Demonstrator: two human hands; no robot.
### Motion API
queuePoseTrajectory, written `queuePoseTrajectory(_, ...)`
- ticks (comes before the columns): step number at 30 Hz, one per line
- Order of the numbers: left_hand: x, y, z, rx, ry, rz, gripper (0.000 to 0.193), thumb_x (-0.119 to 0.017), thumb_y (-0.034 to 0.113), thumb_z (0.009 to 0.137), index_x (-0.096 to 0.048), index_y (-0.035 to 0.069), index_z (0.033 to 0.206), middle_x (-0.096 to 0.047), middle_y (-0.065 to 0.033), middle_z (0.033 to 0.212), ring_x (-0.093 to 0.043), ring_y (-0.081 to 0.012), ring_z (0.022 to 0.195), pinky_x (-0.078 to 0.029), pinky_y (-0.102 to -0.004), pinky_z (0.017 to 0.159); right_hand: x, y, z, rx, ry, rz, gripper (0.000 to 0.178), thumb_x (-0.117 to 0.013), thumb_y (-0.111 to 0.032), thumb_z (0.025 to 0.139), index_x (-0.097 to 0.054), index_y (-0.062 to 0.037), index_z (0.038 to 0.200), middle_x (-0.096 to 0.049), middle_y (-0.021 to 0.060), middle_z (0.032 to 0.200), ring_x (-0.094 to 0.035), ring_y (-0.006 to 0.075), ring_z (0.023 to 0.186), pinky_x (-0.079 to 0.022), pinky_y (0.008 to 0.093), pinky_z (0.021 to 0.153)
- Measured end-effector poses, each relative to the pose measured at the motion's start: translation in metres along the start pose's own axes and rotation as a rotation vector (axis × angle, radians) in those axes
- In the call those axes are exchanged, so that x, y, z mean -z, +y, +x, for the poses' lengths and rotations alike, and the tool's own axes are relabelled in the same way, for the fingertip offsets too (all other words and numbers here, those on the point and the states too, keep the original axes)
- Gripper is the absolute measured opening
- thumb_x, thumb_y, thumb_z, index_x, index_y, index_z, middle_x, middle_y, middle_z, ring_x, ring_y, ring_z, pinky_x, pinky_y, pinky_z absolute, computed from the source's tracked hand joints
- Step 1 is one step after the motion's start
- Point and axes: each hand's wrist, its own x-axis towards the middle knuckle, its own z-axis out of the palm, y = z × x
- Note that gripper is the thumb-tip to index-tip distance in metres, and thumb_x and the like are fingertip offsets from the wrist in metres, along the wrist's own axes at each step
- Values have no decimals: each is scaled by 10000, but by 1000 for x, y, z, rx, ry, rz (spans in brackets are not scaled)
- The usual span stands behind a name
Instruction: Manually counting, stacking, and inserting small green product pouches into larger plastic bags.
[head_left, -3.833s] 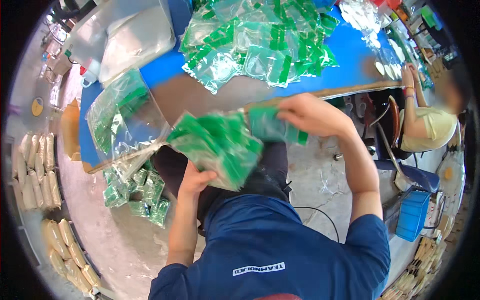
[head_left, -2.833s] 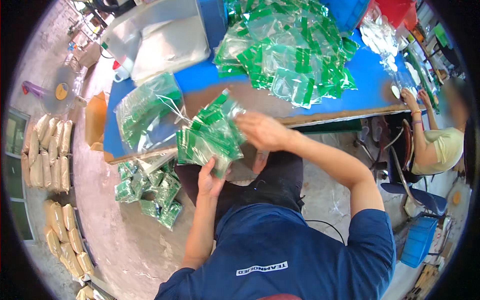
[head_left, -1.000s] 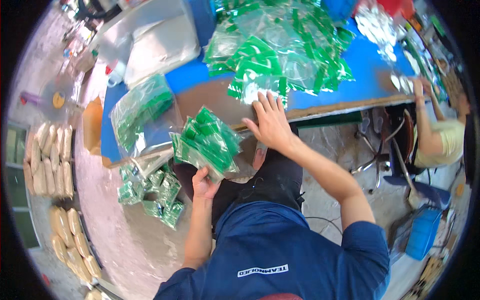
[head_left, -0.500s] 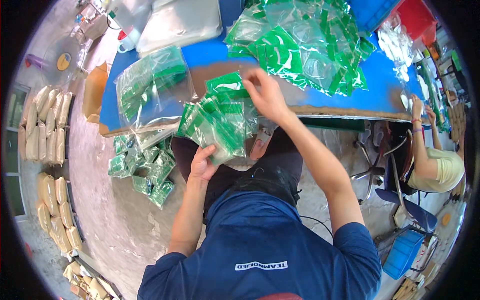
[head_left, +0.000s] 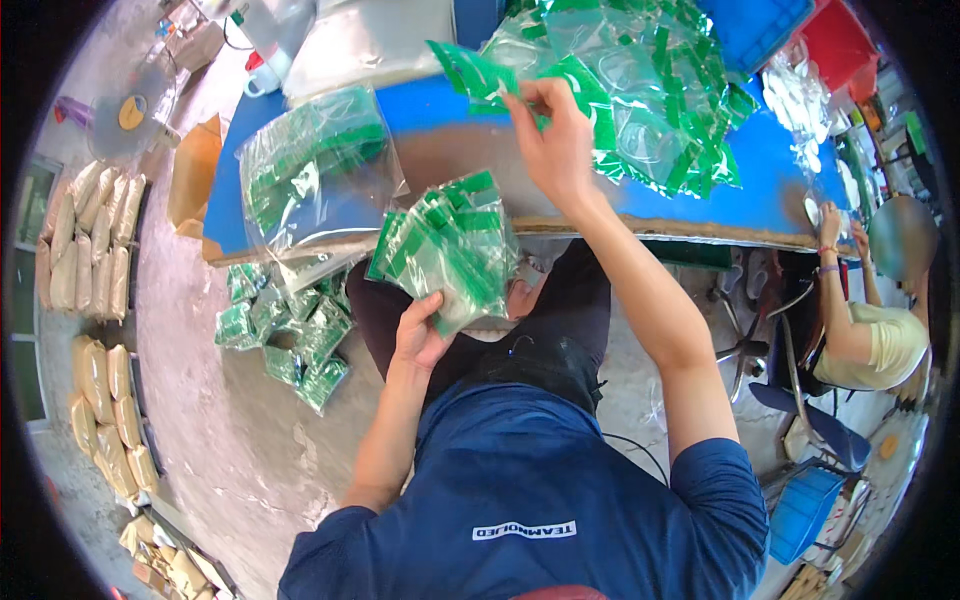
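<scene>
Held over my lap, just off the table's front edge, is a fanned stack of green and clear plastic packets (head_left: 450, 250). My left hand (head_left: 424, 335) is closed on the stack's lower end, thumb on top. Above the table, my right hand (head_left: 555, 135) pinches a single green packet (head_left: 472, 75) by its right end, apart from the stack. Just right of that hand lies a large heap of similar packets (head_left: 650, 100) on the blue tabletop (head_left: 420, 115). A big clear bag with green packets inside (head_left: 315, 160) lies on the table's left part.
Clear plastic bags (head_left: 370, 45) are stacked at the back, beside a white jug (head_left: 265, 75). Bundles of packets (head_left: 290, 335) lie on the floor at left. A blue bin (head_left: 760, 30) and a red bin (head_left: 835, 45) stand back right. A co-worker (head_left: 865, 340) sits at right.
My right hand has moved up and away from the stack, lifting one green packet over the table. My left hand, with the stack, has shifted slightly right.
</scene>
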Motion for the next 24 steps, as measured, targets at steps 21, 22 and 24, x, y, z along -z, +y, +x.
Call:
queuePoseTrajectory(21, -24, -9, 13, -27, 79, 7, 571, -583, 264, 890, -455, 45, 1401, -600, -158, 1319, -586, -371, 1191, -493, -572, 888, 62, 124, -16, -558, -97, -426, 483, -817, -282, 783, -596, 7, 1101, -656, 187, 931, -643, 352, 896, -497, 476, 804)
queuePoseTrajectory(22, -24, -8, 14, -12, 41, -5, 558, -586, 266, 899, -460, 50, 1398, -605, -155, 1309, -590, -371, 1184, -499, -566, 879, 64, 130, -16, -557, -99, -425, 483, -817, -282, 783, -596, 7, 1101, -656, 187, 931, -643, 352, 896, -497, 476, 804)
queuePoseTrajectory(24, -26, -9, 16, 3, 6, -20, 545, -589, 268, 908, -465, 55, 1394, -610, -152, 1299, -594, -372, 1177, -506, -559, 871, 69, 141, -17, -220, 168, -334, 380, -787, -209, 818, -594, 0, 1070, -664, 170, 866, -656, 317, 823, -511, 417, 751)
